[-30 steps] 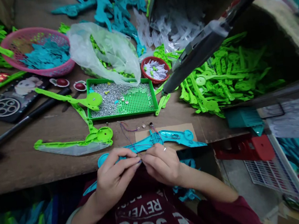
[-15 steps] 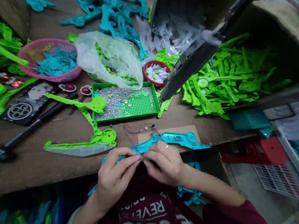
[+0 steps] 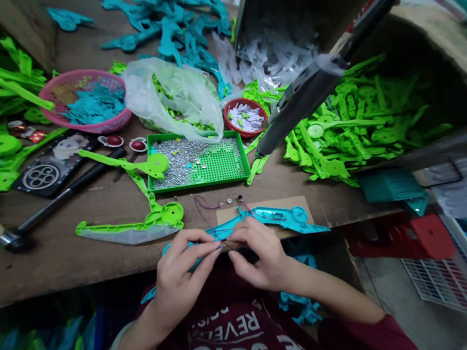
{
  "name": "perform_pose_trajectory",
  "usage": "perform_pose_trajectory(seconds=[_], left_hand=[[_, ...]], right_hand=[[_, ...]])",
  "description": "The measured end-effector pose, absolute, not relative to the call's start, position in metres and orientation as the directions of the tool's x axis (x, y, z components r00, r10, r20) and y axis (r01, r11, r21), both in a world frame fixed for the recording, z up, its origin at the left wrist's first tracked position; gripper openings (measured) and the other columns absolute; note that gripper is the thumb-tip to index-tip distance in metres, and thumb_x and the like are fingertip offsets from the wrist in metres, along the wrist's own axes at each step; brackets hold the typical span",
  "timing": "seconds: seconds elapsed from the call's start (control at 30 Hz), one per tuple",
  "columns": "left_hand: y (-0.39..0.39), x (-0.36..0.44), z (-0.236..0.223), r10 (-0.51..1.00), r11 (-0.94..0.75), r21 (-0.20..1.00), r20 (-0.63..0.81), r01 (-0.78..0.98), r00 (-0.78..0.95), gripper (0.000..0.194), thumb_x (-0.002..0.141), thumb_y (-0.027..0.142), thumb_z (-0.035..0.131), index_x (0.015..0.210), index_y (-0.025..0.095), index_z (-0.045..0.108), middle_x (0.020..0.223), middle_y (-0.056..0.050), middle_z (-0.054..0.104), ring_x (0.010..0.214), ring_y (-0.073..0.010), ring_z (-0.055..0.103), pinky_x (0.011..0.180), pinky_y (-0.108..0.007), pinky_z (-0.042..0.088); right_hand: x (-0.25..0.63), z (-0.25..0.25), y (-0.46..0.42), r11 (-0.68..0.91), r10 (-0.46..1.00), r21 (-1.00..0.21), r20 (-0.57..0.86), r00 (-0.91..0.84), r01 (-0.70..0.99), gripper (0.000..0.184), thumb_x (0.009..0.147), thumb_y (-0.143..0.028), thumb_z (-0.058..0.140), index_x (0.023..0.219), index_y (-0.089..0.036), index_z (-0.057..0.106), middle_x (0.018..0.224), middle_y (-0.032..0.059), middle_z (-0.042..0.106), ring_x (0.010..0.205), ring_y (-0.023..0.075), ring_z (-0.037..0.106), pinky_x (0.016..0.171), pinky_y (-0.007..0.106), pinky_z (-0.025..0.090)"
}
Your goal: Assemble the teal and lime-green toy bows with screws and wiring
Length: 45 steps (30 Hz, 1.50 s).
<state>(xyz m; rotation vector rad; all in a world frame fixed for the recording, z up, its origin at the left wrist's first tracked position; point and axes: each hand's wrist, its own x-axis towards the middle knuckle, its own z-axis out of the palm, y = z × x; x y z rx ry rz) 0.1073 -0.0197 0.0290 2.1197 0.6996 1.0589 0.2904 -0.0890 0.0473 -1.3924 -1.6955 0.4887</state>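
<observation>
Pinching thin wire (image 3: pixel 225 244) beside a blue plastic shell (image 3: pixel 270 215)

Pressing left hand (image 3: pixel 178 275) thumb and fingertips together on the wire. Parted at thumb and forefinger in the right hand (image 3: pixel 264 253). Lying along the front edge of the counter (image 3: pixel 109 270), partly on brown cardboard (image 3: pixel 279 204): long, curved, glossy, open-faced, with raised inner ribs, then a rounded lobe before a pointed right end.

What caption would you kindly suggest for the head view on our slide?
Left hand pinches thin wiring, right hand open nearby, beside a blue plastic part near a green tray.
</observation>
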Motion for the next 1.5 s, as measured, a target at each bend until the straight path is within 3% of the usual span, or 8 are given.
perform_pose_trajectory(seconds=[0.1,0.17,0.27,0.37,0.5,0.67,1.13,1.5], left_hand=[[-0.018,0.107,0.03,0.697,-0.648,0.744,0.491,0.165,0.523,0.017,0.09,0.007,0.066,0.101,0.018,0.071,0.096,-0.004,0.066,0.089,-0.0137,0.066,0.078,-0.025,0.055],[-0.018,0.106,0.027,0.661,-0.702,0.688,0.532,0.186,0.528,0.02,0.089,0.005,0.066,0.103,0.017,0.071,0.096,-0.005,0.066,0.089,-0.0146,0.065,0.079,-0.027,0.054],[-0.017,0.102,0.023,0.557,-0.813,0.544,0.62,0.209,0.552,0.025,0.086,0.001,0.067,0.106,0.017,0.07,0.095,-0.006,0.068,0.088,-0.017,0.065,0.081,-0.032,0.052],[-0.018,0.099,0.02,0.475,-0.872,0.439,0.66,0.214,0.581,0.028,0.084,0.0,0.067,0.108,0.016,0.069,0.095,-0.008,0.07,0.087,-0.0188,0.065,0.083,-0.036,0.051],[-0.02,0.1,0.02,0.5,-0.859,0.457,0.657,0.229,0.565,0.028,0.086,0.002,0.067,0.108,0.017,0.069,0.094,-0.008,0.071,0.087,-0.019,0.065,0.083,-0.036,0.052],[-0.025,0.106,0.023,0.577,-0.811,0.528,0.65,0.253,0.495,0.024,0.085,0.001,0.067,0.104,0.016,0.07,0.094,-0.007,0.069,0.086,-0.0181,0.065,0.081,-0.034,0.053],[-0.04,0.128,0.007,0.672,-0.74,0.567,0.646,0.362,0.362,0.028,0.089,0.001,0.064,0.112,0.016,0.068,0.101,-0.008,0.067,0.09,-0.0173,0.066,0.079,-0.03,0.054],[-0.005,0.043,0.037,0.724,-0.689,0.51,0.454,0.515,0.519,0.041,0.096,0.015,0.058,0.136,0.021,0.054,0.131,-0.012,0.061,0.122,-0.027,0.059,0.106,-0.045,0.047]], right_hand=[[0.288,0.044,-0.089,0.425,0.857,-0.513,0.493,-0.149,0.746,0.01,0.088,-0.012,0.055,0.094,-0.017,0.062,0.082,0.0072,0.064,0.078,0.0184,0.058,0.068,0.031,0.049],[0.285,0.043,-0.086,0.371,0.905,-0.634,0.412,-0.109,0.679,0.01,0.089,-0.013,0.053,0.084,-0.018,0.061,0.076,0.0054,0.062,0.074,0.0169,0.056,0.067,0.03,0.048],[0.282,0.044,-0.081,0.004,1.0,-0.976,0.009,0.022,0.22,0.014,0.088,-0.021,0.051,0.073,-0.02,0.052,0.064,-0.0012,0.05,0.059,0.0121,0.048,0.054,0.025,0.042],[0.282,0.043,-0.079,-0.425,0.904,-0.883,-0.407,-0.129,-0.2,0.014,0.085,-0.026,0.047,0.073,-0.021,0.045,0.056,-0.007,0.037,0.044,0.0083,0.033,0.039,0.019,0.029],[0.283,0.038,-0.089,-0.017,0.986,-0.954,0.034,0.163,0.3,0.006,0.087,-0.025,0.057,0.089,-0.019,0.058,0.074,0.0007,0.057,0.061,0.0124,0.053,0.054,0.024,0.047],[0.276,0.026,-0.097,0.399,0.774,-0.33,0.621,-0.122,0.855,0.031,0.088,-0.011,0.056,0.118,-0.014,0.06,0.089,0.012,0.07,0.078,0.0217,0.064,0.066,0.033,0.055],[0.225,0.011,-0.11,0.185,0.796,-0.831,0.44,0.416,0.524,0.043,0.094,-0.011,0.05,0.135,-0.021,0.057,0.113,0.012,0.065,0.104,0.0213,0.065,0.089,0.038,0.059],[0.412,-0.006,-0.155,0.099,0.982,-0.067,0.168,-0.086,0.993,0.07,0.095,-0.035,0.059,0.155,-0.014,0.032,0.135,0.0212,0.058,0.116,0.0367,0.056,0.09,0.054,0.054]])
